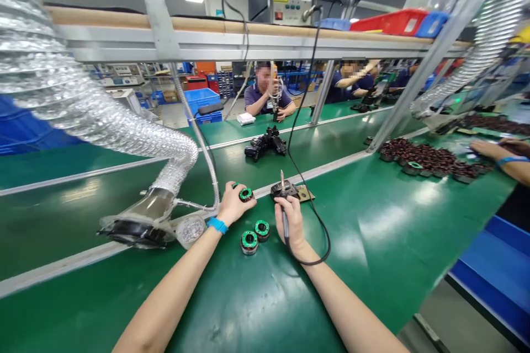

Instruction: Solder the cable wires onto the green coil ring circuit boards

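Note:
My left hand (232, 204), with a blue wristband, is closed round a small round green-and-black wound coil part (245, 194) at the far edge of the green bench. My right hand (291, 220) grips a soldering iron (284, 204) like a pen, tip pointing up and away, just in front of its black stand (285, 191). The iron's black cable (318, 242) loops round my right wrist. Two more green coil parts (255, 235) lie on the mat between my hands.
A silver flexible fume duct (103, 116) ends in a clear hood (141, 220) left of my left hand. A black assembly (265, 144) sits on the belt beyond. Several dark coils (422, 157) are heaped at right beside another person's arm (501, 157). Two people sit opposite.

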Demonstrator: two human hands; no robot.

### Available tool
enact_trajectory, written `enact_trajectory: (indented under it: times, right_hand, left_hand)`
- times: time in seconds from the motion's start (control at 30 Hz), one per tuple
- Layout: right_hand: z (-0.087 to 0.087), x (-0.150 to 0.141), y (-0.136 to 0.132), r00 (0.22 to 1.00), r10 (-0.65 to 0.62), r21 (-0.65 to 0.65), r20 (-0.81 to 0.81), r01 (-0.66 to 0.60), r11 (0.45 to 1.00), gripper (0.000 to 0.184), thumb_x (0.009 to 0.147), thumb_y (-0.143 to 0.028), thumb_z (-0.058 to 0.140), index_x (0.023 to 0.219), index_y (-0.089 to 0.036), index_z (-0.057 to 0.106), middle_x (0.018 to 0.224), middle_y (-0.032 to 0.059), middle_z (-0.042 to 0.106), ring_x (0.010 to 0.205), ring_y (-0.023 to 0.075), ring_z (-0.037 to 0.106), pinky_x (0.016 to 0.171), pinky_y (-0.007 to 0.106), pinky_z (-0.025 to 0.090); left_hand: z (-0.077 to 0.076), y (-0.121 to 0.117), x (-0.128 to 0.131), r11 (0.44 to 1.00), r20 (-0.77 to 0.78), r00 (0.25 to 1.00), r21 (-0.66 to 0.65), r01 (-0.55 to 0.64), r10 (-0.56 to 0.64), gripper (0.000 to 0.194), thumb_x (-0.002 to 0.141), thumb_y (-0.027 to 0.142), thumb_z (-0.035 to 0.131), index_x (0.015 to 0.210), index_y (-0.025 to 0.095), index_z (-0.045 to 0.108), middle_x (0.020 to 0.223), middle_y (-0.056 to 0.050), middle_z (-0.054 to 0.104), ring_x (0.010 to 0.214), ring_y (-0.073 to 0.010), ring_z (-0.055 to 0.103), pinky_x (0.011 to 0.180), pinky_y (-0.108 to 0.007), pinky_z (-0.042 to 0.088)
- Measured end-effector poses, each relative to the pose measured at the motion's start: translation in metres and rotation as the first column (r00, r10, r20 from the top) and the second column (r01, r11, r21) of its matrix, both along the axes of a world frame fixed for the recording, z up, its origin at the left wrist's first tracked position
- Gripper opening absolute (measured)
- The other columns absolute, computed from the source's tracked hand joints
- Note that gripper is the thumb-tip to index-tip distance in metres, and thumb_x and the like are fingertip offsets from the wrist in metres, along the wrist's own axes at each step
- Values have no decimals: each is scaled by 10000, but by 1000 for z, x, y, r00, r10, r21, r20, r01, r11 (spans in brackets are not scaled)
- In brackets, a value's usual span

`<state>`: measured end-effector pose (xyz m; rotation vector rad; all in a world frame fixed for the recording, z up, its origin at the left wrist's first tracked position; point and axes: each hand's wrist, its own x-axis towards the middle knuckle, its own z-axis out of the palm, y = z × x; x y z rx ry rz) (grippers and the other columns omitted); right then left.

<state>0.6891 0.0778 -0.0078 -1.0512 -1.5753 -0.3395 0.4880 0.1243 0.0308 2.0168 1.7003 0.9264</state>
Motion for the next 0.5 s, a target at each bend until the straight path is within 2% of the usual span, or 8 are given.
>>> enact_trajectory:
  times: [0.13, 0.23, 0.33, 0.4, 0.5]
  right_hand:
    - [-1, -4, -4, 995, 96, -56, -26, -98, 994, 219, 1010, -235, 523, 1160, -216, 681, 1071, 101, 588, 963, 226, 659, 838, 370, 584]
    - [-5, -8, -1, 988, 154, -100, -13, -154, 983, 214, 1005, -258, 537, 1157, -217, 682, 1055, 104, 611, 973, 239, 663, 861, 392, 578]
    - [-5, -15, -2, 973, 228, -167, -16, -228, 959, 223, 998, -300, 534, 1145, -220, 681, 1043, 106, 644, 914, 240, 689, 825, 399, 590]
    - [1, -22, -9, 956, 291, -248, -29, -289, 925, 249, 996, -353, 526, 1156, -238, 678, 1032, 103, 681, 877, 245, 713, 791, 404, 605]
    - [24, -38, -29, 942, 329, -313, -58, -331, 890, 249, 980, -471, 568, 1082, -298, 715, 959, 96, 723, 827, 268, 727, 710, 409, 612]
  left_hand:
    - [0, -59, -30, 999, 27, 999, -40, 19, -18, 420, 726, 383, 869, 1085, 215, 728, 1306, -112, 551, 1323, -308, 560, 1106, -375, 493]
    - [-3, -92, -52, 996, 48, 997, -65, 57, -54, 462, 707, 371, 894, 1107, 209, 732, 1380, -136, 537, 1293, -329, 583, 1112, -419, 495]
    - [-9, -105, -64, 984, 47, 987, -88, 154, -150, 561, 694, 430, 914, 1178, 213, 728, 1511, -177, 446, 1331, -386, 559, 1127, -501, 482]
    - [-14, -106, -62, 972, 49, 975, -80, 221, -217, 708, 705, 496, 904, 1316, 218, 676, 1571, -203, 393, 1405, -417, 498, 1161, -546, 443]
    - [-21, -108, -46, 939, 75, 936, 11, 344, -344, 1051, 725, 581, 872, 1588, 205, 404, 1622, -236, 343, 1515, -412, 369, 1218, -548, 379]
